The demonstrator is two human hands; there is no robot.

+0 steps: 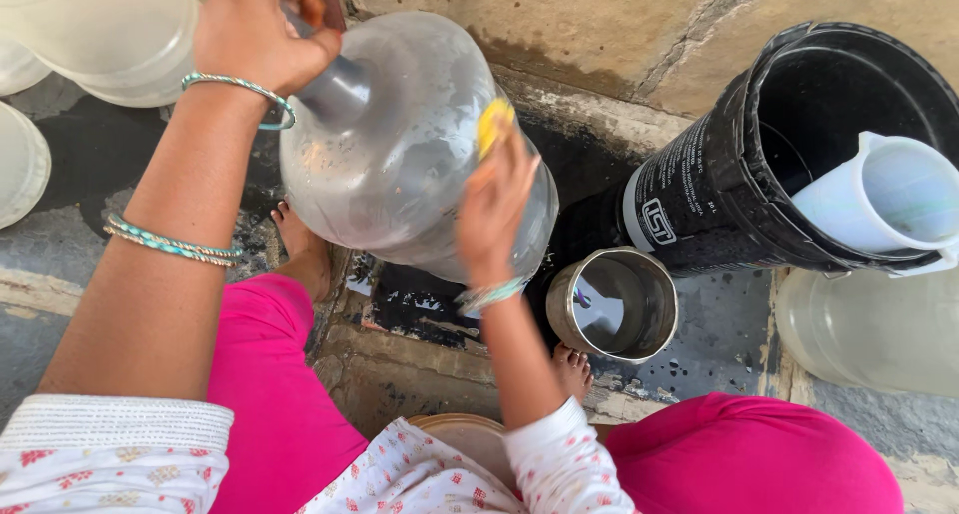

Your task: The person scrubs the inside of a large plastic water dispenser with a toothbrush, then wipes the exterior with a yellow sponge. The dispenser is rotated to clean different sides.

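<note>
A large clear plastic water jug (400, 164) lies tilted between my knees, its neck pointing up and to the left. My left hand (262, 29) grips the jug's neck near the top of the view. My right hand (496, 199) presses a yellow scrubber (491, 122) against the jug's rounded side. Both wrists wear teal bangles. My bare feet rest on the wet stone floor below the jug.
A steel cup (614, 304) stands on wet ground right of the jug. A black bucket (789, 134) lies tilted at the right with a white plastic mug (889, 199) inside. More translucent jugs sit at the upper left (110, 29) and lower right (869, 329).
</note>
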